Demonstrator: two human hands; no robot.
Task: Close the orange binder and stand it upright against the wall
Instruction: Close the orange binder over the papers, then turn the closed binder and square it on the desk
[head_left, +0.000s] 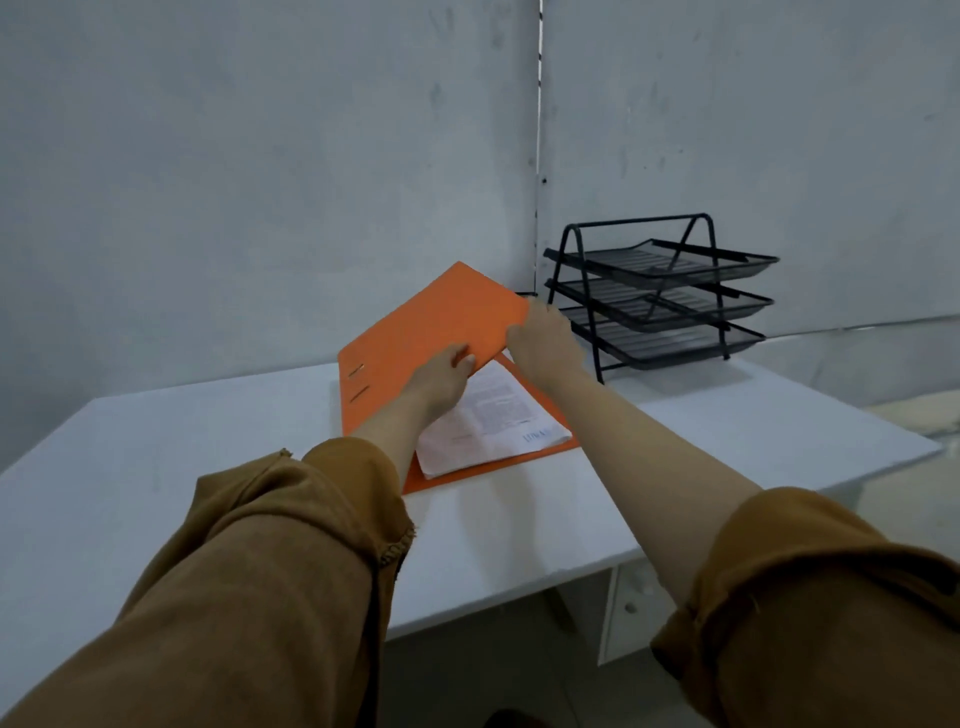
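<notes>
The orange binder (441, 322) lies on the white table (156, 441) near the wall corner, half open. Its top cover is raised at a slant over a stack of printed papers (493, 415) on the lower cover. My right hand (545, 338) grips the cover's free right edge. My left hand (447, 374) holds the cover's near edge, fingers curled under it. The spine stands at the left, with two metal slots showing. The grey wall (260, 182) rises just behind the binder.
A black three-tier wire letter tray (660, 296) stands at the back right of the table, close to the binder's far corner. A vertical seam marks the wall corner (538, 156). White drawers (634, 608) sit under the table's right side.
</notes>
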